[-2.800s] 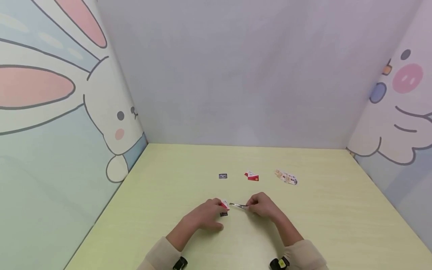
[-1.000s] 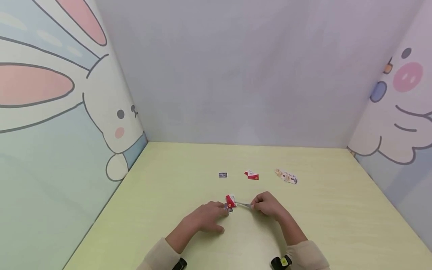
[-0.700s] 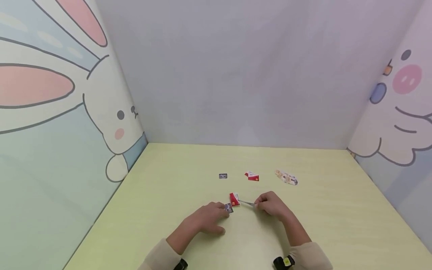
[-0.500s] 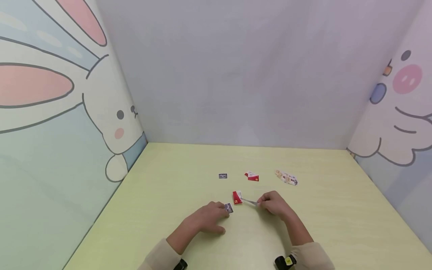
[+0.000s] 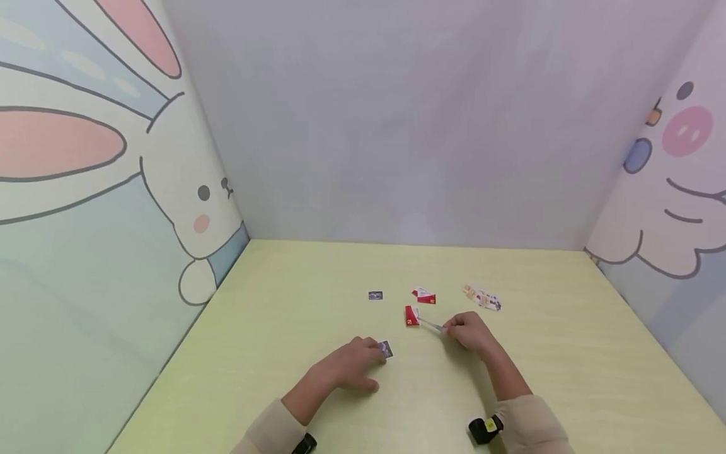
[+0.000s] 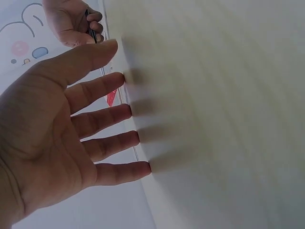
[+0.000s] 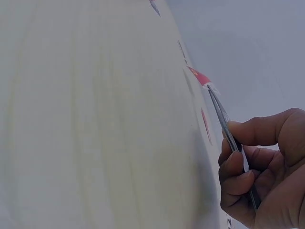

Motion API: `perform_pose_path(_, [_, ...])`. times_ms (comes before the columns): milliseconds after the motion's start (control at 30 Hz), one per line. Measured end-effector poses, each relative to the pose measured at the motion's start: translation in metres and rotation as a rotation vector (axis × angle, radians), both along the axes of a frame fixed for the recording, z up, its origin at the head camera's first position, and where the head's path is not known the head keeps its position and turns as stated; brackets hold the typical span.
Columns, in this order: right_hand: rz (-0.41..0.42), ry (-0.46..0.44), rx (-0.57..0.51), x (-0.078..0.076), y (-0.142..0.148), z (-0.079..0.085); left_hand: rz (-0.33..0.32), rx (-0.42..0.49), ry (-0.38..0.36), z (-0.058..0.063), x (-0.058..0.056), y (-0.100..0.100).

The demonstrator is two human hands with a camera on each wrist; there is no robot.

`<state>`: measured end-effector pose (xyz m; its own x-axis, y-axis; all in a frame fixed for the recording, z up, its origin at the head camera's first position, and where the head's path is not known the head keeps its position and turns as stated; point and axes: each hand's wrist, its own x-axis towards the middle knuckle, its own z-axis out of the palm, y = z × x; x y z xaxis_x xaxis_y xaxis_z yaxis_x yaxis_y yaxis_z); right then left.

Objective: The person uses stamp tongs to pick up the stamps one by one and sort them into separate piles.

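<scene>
My right hand [image 5: 469, 330] pinches a pair of metal tweezers [image 7: 224, 121] between thumb and fingers. At the tweezers' tips is a small red-and-white sticker or card [image 5: 411, 316], lifted above the table in the right wrist view. My left hand [image 5: 350, 364] is spread with its fingertips on the table, right at a small dark picture card [image 5: 387, 349]. The index and middle fingertips partly cover that card in the head view. In the left wrist view the fingers [image 6: 102, 114] stand straight and apart, with nothing gripped.
Along the back of the pale yellow table [image 5: 306, 296] lie a dark card [image 5: 375, 295], a red-and-white piece [image 5: 425, 296] and a fanned strip of printed pieces [image 5: 482, 297]. A grey wall [image 5: 408, 126] closes the far edge, with cartoon-printed panels either side.
The red-and-white piece has left the dark card under my left fingers and moved with the tweezers away and to the right. My left hand has stayed nearly in place.
</scene>
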<state>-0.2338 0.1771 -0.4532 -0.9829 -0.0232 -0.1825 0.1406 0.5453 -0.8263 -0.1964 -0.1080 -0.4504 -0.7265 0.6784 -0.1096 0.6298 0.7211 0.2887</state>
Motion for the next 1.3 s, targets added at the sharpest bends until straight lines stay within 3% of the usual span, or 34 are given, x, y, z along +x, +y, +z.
perform_pose_path(500, [-0.041,-0.013,0.015,-0.024,0.002,0.002,0.004,-0.020,-0.006,0.004,-0.002,-0.001])
perform_pose_path(933, [-0.100,-0.082,0.015,-0.039,0.004,-0.005,-0.001,-0.012,-0.018,0.001,-0.003,0.000])
perform_pose_path(1300, [-0.141,-0.025,-0.001,-0.046,0.004,-0.008,0.006,-0.013,-0.016,0.003,-0.003,0.002])
